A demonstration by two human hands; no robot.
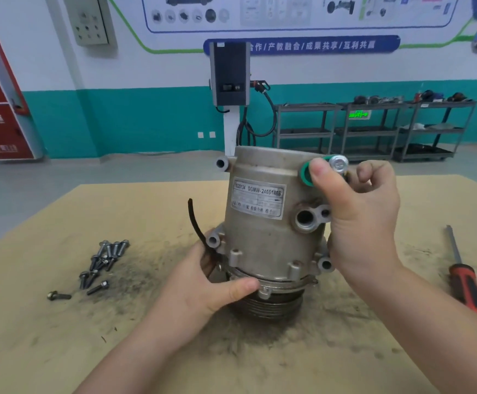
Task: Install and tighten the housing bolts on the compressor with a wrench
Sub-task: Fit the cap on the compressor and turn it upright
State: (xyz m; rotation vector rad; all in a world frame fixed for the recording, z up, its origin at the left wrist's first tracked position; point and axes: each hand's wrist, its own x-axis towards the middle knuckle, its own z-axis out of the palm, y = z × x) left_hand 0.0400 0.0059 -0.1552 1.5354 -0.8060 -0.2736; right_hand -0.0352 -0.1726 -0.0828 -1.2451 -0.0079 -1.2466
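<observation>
Left hand [200, 282] fingers clamp the base of the grey cast-metal compressor [271, 231], steadying it upright mid-bench; right hand [356, 203] pinches a silver flanged bolt [339, 164] at the top lug, likely to start it. Spare dark bolts [101, 263] wait near the left edge.

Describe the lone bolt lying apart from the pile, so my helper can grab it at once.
Start at the grey compressor standing on the tan table, then look to its left at the pile of dark bolts. Nearest the viewer and farthest left lies one bolt, flat, by itself, its head pointing left, touching none of the others.
</observation>
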